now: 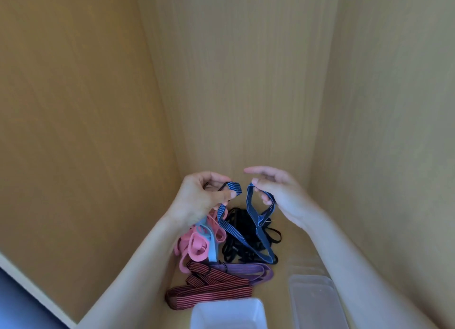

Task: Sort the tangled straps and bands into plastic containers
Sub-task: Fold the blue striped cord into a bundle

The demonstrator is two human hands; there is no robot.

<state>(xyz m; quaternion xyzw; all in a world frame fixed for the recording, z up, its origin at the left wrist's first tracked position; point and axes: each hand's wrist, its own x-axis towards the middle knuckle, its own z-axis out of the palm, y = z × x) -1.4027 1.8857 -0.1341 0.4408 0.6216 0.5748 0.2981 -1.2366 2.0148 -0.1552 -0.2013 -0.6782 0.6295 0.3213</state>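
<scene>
Blue striped strap held above the strap pile
Left hand and right hand each pinch one end of it; nearer than the pile stand two plastic containers: white container, clear container.

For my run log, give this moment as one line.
phase: untangling | left hand: pinches blue striped strap | right hand: holds same strap | white container, clear container: no straps inside
</scene>
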